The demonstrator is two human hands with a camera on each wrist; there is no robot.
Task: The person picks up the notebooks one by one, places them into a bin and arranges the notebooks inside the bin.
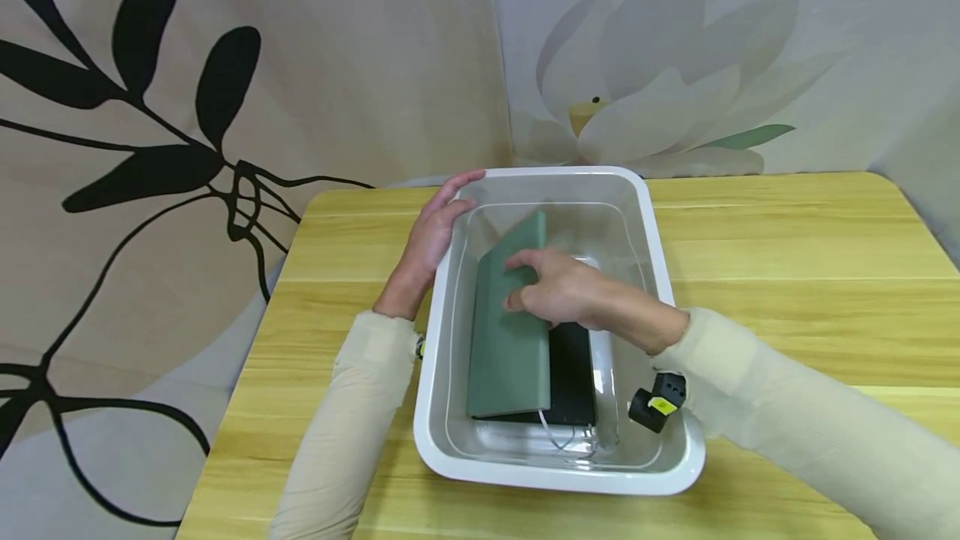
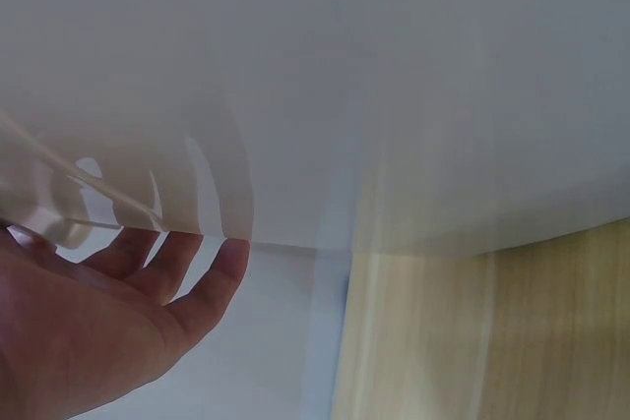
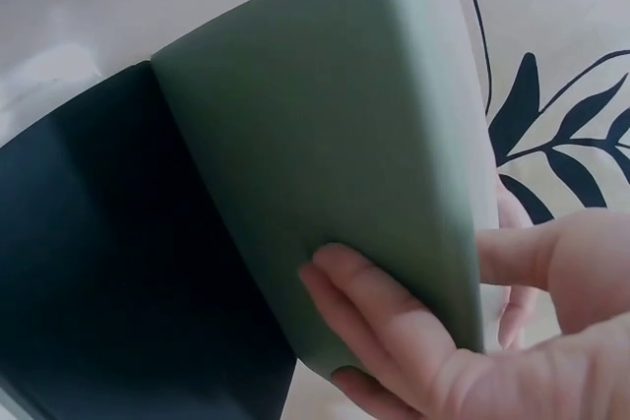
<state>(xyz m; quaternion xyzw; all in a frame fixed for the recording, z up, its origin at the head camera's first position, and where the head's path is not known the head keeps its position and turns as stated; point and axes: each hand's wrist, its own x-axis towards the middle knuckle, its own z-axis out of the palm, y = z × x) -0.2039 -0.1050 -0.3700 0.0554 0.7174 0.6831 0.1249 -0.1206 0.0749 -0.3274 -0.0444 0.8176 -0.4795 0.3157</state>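
A green notebook (image 1: 510,357) stands tilted inside a white plastic basin (image 1: 655,232). My right hand (image 1: 562,286) grips it, with fingers spread over both of its faces; in the right wrist view, the fingers (image 3: 384,312) press on the green cover. Beneath and beside the notebook lies a flat black thing (image 1: 573,373), its dark surface (image 3: 128,223) meeting the green along one edge. At the basin's far left corner my left hand (image 1: 431,240) holds the rim, the thumb over it and the fingers (image 2: 212,287) against the outer wall.
A thin white cord (image 1: 555,438) trails from below the notebook onto the basin floor. The basin stands on a wooden table (image 1: 810,273), close to its back edge. Behind is a wall covering (image 1: 375,65) with printed plants and a flower.
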